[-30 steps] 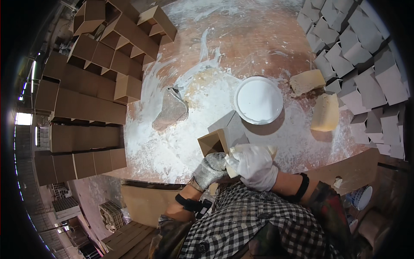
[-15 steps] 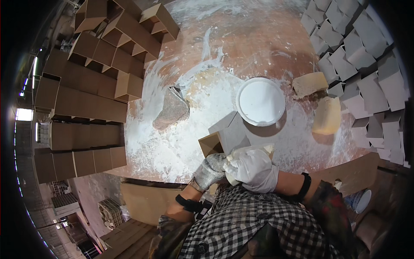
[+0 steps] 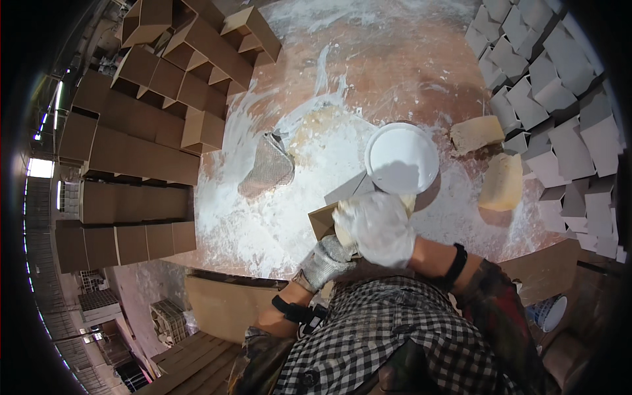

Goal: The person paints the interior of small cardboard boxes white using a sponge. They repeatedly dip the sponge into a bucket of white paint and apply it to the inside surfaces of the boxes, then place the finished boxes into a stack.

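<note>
Box, small, brown cardboard, grey panel on top: held between both gloved hands just above the person's checked shirt. Right hand, white glove, lies over its near edge, fingers curled around it. Left hand, grey glove, grips it from below, fingers pressed shut on the corner. Just beyond the grip: white bucket. Right of that: two yellow sponges. Left: mesh rag on the white-smeared table. Farther out: stacked boxes.

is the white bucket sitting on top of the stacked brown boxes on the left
No, the white bucket stands on the powder-covered floor just beyond the gloved right hand, well apart from the brown boxes.
</note>
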The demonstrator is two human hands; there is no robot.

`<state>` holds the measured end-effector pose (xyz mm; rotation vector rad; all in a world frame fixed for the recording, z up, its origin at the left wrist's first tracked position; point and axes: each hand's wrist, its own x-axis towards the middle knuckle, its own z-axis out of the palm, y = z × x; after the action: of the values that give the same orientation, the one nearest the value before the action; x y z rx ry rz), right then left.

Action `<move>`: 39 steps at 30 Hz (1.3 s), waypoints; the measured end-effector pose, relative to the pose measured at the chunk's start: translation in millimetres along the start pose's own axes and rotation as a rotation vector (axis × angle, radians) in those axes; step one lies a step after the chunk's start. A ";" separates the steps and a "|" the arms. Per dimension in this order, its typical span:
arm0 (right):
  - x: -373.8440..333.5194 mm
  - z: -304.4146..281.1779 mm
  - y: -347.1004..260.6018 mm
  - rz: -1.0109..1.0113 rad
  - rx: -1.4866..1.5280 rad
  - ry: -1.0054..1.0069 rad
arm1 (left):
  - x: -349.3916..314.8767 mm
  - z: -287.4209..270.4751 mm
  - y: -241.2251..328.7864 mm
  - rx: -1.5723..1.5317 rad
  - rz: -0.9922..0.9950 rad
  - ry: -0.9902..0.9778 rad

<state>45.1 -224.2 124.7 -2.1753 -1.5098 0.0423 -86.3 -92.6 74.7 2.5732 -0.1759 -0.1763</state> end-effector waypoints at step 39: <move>-104.6 20.9 23.2 -0.223 0.495 0.079 | 10.1 -9.1 9.3 0.009 0.025 -0.120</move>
<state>18.6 -315.6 71.3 -1.5972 -1.4976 0.2273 -75.7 -97.3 86.4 2.5691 -0.2532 -0.3214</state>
